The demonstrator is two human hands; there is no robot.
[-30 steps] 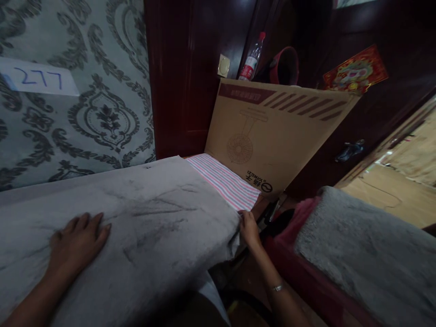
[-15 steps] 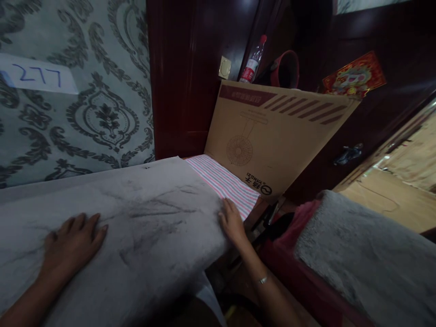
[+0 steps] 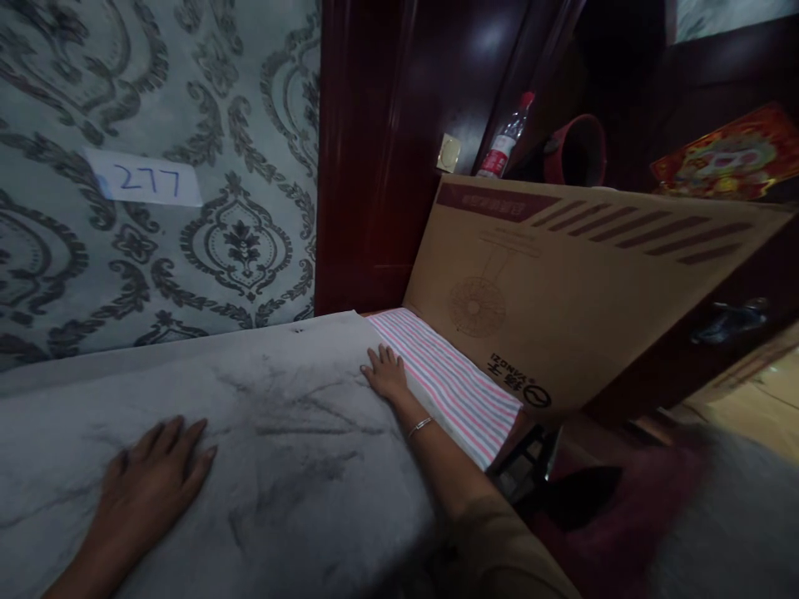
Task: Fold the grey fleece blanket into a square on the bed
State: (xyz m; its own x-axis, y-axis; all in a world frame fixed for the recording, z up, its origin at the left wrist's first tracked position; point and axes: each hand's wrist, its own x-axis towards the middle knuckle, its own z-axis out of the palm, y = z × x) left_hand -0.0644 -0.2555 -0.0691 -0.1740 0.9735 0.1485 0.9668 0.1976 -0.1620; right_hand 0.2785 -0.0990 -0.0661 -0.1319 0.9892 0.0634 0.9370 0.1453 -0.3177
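Grey cloth: matte, smudged, creased; lies beside carton, striped cloth between. Left hand: palm down on grey cloth, well apart from carton, fingers spread. Right hand: palm down on grey cloth, nearer carton, fingers slightly parted; silvery bangle at wrist. Striped cloth: pink, grey, white bands. Carton: brown cardboard, slanted maroon bars. Bottle: clear plastic, red cap, beyond carton's top edge.
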